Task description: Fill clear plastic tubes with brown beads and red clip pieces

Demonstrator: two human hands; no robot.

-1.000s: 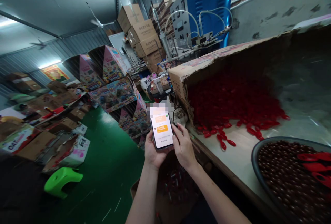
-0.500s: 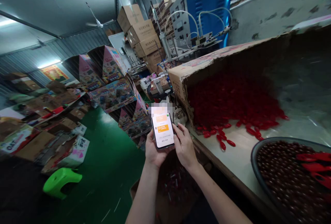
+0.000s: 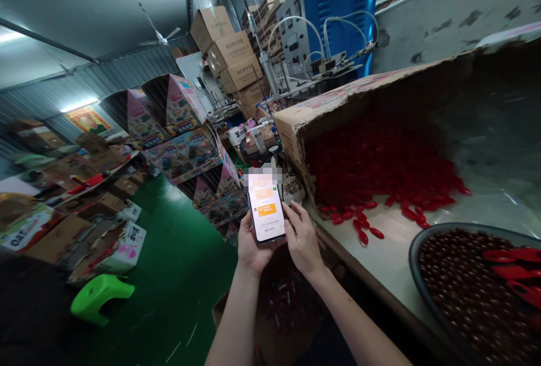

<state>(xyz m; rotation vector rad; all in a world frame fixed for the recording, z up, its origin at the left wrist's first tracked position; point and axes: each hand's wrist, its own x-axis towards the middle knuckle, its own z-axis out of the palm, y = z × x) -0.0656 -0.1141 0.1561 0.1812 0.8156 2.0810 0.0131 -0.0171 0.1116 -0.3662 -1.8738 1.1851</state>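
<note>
My left hand point(image 3: 250, 250) cradles a smartphone point(image 3: 266, 213) from below and behind, its lit screen showing orange and white blocks. My right hand point(image 3: 301, 239) grips the phone's right edge, fingers curled along its side. Both hands are raised off the left end of a workbench point(image 3: 380, 256). On the bench a large cardboard box point(image 3: 296, 124) lies on its side and spills small red plastic parts point(image 3: 372, 180). At the right a dark round basin point(image 3: 416, 245) holds dark brown beads and a few red pieces point(image 3: 511, 264).
A blue machine point(image 3: 338, 5) with hoses stands behind the box. Stacked cartons point(image 3: 230, 50) and colourful toy display boxes point(image 3: 181, 129) fill the left. A green plastic stool point(image 3: 101, 295) sits on the green floor. An open box with small parts lies below my arms point(image 3: 279, 304).
The phone's screen content scrolled slightly; the hands and phone stay in almost the same place.
</note>
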